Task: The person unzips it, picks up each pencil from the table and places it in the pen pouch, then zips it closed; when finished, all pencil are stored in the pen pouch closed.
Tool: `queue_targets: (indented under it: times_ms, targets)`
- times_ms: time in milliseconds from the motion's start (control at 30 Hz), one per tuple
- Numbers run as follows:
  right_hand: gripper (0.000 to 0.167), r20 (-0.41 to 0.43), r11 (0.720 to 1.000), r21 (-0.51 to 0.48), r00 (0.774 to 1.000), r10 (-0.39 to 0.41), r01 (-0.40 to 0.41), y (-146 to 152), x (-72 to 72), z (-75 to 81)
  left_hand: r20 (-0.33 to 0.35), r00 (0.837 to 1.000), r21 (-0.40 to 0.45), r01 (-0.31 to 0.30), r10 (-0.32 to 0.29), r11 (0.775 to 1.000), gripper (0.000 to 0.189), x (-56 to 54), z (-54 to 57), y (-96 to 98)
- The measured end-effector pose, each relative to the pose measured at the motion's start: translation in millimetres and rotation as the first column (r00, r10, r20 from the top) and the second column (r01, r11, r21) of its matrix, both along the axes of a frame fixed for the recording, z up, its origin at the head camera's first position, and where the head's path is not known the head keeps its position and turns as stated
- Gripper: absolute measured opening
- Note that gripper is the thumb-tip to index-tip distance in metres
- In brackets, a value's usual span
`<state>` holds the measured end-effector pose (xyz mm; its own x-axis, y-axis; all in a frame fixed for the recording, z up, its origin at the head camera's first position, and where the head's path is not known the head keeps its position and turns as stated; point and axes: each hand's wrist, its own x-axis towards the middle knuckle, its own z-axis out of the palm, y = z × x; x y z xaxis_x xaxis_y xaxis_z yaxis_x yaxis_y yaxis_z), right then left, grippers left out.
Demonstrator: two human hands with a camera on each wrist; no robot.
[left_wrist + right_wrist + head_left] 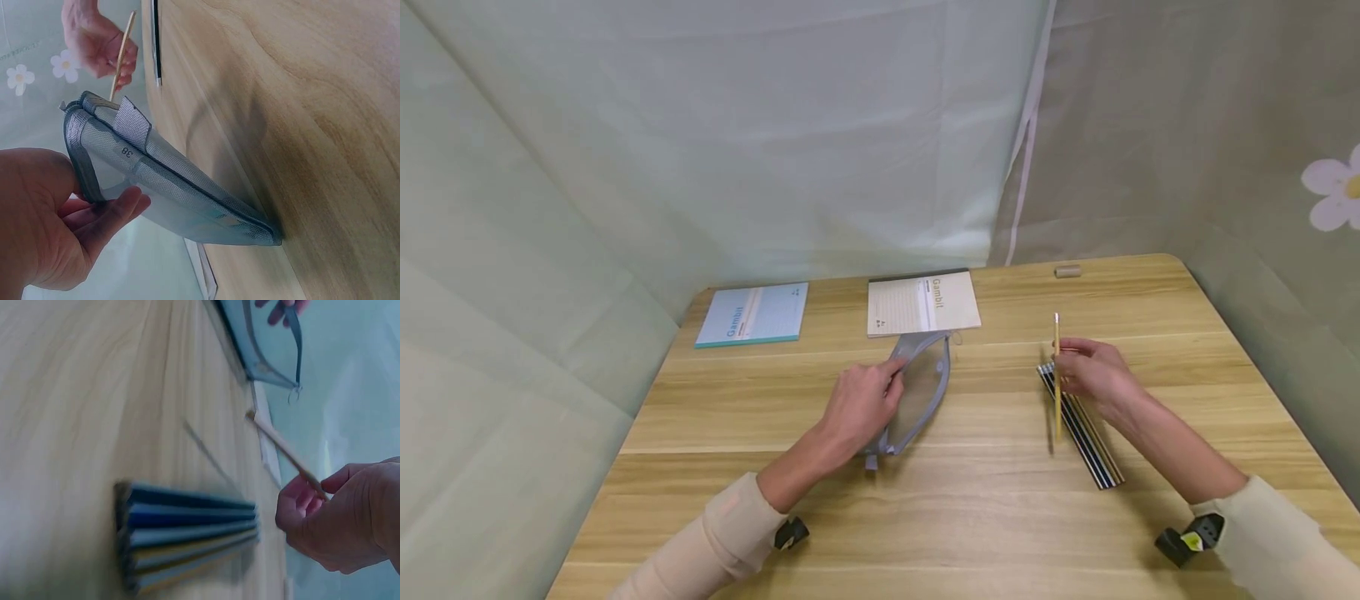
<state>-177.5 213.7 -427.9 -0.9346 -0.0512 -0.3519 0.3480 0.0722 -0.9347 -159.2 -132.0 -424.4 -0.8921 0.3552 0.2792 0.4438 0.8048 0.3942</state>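
My left hand (863, 402) grips the edge of a grey see-through zip pouch (169, 187), thumb on one side and fingers on the other. The pouch's zip side gapes apart in the head view, and the number 38 shows on it in the left wrist view. At the right, my right hand (1099, 375) pinches a single yellow pencil (1057, 417) between thumb and fingers, raised off the table. Directly below it lies a row of several dark and gold pencils (1093, 454), side by side on the wood. The right wrist view shows these pencils (187, 534) blurred.
A blue notebook (775, 317) lies at the table's back left. Behind the pouch is a beige notebook (902, 310). A small brown cylinder (1067, 272) sits near the back edge at the right. Hanging cloth (850, 150) borders the wooden table (970, 533) at the back and sides.
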Motion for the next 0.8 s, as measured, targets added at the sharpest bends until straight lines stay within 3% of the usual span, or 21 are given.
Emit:
queue_targets:
  times_ms: [233,367,567,800]
  targets:
    - [0.059,-0.022,0.983,-0.184,1.000,0.001,-0.005,-36,-10.0,12.5,-0.002,1.000,-0.007,0.002,-0.002,1.000,0.025,0.1,0.0,0.9]
    - [0.052,-0.019,0.971,-0.240,1.000,-0.006,0.001,-58,-13.9,15.0,0.006,1.000,-0.005,0.001,-0.001,1.000,0.025,0.0,-0.2,1.1]
    - [0.044,-0.013,0.958,-0.287,1.000,-0.001,-0.003,-87,-17.2,12.1,-0.002,1.000,-0.013,0.001,-0.001,1.000,0.025,-0.5,-0.8,1.0]
    - [0.034,0.007,0.931,-0.359,0.998,-0.059,0.058,-114,-17.6,2.0,-0.013,1.000,-0.021,0.002,-0.002,1.000,0.025,-0.4,0.2,1.3]
